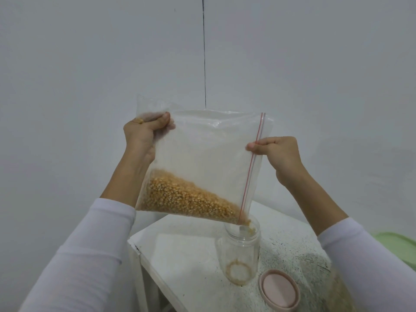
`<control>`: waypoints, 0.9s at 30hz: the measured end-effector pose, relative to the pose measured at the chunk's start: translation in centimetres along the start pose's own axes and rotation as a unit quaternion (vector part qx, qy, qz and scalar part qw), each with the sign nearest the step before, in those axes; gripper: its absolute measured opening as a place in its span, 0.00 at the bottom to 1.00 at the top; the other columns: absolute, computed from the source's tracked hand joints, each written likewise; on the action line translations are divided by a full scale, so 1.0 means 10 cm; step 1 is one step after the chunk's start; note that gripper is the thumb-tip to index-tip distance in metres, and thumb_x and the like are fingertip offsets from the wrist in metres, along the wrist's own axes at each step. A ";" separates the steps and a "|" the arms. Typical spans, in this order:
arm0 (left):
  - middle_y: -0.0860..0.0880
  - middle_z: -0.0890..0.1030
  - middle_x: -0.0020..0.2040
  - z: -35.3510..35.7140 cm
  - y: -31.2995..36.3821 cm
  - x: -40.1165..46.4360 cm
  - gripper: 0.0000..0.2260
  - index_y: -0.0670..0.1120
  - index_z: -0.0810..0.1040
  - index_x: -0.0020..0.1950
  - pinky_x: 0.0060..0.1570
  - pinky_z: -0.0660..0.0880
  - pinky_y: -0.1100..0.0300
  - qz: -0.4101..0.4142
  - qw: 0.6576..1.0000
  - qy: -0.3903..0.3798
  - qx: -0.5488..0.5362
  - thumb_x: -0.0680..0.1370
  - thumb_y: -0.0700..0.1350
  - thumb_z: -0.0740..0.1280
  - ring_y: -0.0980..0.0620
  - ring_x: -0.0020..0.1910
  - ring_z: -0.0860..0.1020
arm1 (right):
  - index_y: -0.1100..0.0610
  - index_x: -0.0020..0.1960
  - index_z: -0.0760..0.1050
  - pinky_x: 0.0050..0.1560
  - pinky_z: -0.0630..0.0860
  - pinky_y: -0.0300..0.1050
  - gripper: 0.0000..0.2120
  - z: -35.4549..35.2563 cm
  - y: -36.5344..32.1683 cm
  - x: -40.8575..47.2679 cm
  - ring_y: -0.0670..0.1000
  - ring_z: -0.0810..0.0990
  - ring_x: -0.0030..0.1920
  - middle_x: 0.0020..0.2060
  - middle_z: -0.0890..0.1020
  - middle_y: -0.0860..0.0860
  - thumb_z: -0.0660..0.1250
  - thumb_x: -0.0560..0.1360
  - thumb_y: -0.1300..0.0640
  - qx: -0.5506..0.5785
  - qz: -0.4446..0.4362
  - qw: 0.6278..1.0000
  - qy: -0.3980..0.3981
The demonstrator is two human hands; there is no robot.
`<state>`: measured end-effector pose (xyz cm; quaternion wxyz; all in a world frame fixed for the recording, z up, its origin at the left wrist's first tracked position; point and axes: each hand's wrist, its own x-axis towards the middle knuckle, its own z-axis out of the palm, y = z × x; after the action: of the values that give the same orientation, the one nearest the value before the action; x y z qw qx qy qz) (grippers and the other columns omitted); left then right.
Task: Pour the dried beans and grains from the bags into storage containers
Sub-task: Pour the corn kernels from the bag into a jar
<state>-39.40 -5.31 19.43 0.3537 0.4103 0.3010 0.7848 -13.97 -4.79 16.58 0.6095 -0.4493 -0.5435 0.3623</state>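
Above one jar (238, 251): one bag (202, 158), two hands gripping.

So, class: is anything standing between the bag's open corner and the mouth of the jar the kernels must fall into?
Nothing visible does. The bag's lower corner sits right at the open mouth of the clear jar, and kernels are already dropping in. The pink lid lies off on the table, beside the jar.

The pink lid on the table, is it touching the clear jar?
Apart. The head view shows the pink lid lying flat on the table, right of the clear jar, with a strip of speckled tabletop between them.
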 end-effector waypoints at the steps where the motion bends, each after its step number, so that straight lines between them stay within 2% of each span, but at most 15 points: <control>1: 0.47 0.81 0.28 0.00 0.00 0.00 0.04 0.36 0.78 0.40 0.37 0.79 0.63 0.000 1.000 0.001 0.004 0.71 0.30 0.70 0.52 0.29 0.81 | 0.62 0.43 0.83 0.48 0.65 0.32 0.07 0.01 0.02 -0.01 0.42 0.79 0.43 0.40 0.84 0.53 0.76 0.66 0.62 0.006 -0.006 1.000 0.010; 4: 0.48 0.81 0.28 0.01 0.01 -0.02 0.04 0.37 0.78 0.40 0.36 0.79 0.64 0.001 1.000 0.007 0.019 0.71 0.31 0.71 0.52 0.28 0.81 | 0.59 0.40 0.83 0.42 0.66 0.27 0.03 0.04 0.05 -0.04 0.39 0.79 0.40 0.38 0.83 0.51 0.76 0.67 0.61 -0.007 -0.020 1.000 0.007; 9: 0.49 0.82 0.28 0.02 0.04 -0.04 0.05 0.39 0.78 0.39 0.38 0.80 0.63 0.013 1.000 0.012 0.025 0.71 0.31 0.71 0.52 0.29 0.81 | 0.58 0.38 0.83 0.42 0.65 0.28 0.03 0.04 0.04 -0.04 0.39 0.79 0.43 0.39 0.84 0.50 0.76 0.67 0.61 0.003 -0.020 1.000 0.005; 17: 0.48 0.82 0.29 -0.02 0.06 -0.03 0.04 0.38 0.79 0.40 0.36 0.78 0.63 0.022 0.999 0.015 0.032 0.71 0.31 0.71 0.52 0.29 0.81 | 0.57 0.38 0.83 0.42 0.64 0.28 0.03 0.06 0.01 -0.05 0.40 0.78 0.44 0.39 0.84 0.50 0.76 0.67 0.60 0.002 -0.016 1.000 -0.001; 20: 0.48 0.82 0.29 -0.03 0.06 -0.02 0.04 0.38 0.79 0.40 0.35 0.78 0.64 0.021 0.999 0.016 0.026 0.71 0.31 0.71 0.52 0.29 0.81 | 0.58 0.39 0.83 0.42 0.65 0.28 0.03 0.08 0.02 -0.05 0.45 0.81 0.43 0.39 0.84 0.52 0.76 0.67 0.60 0.008 -0.024 1.000 0.017; 27: 0.49 0.82 0.28 -0.03 0.07 -0.04 0.04 0.38 0.79 0.39 0.39 0.80 0.62 0.019 0.999 0.026 0.025 0.71 0.31 0.71 0.52 0.29 0.81 | 0.57 0.37 0.83 0.43 0.65 0.28 0.03 0.09 0.00 -0.06 0.43 0.80 0.44 0.38 0.84 0.51 0.76 0.67 0.61 0.006 -0.025 1.000 0.005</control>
<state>-39.73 -6.05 19.64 0.3201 0.4038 0.3215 0.7944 -14.94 -5.19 16.39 0.6237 -0.4338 -0.5490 0.3484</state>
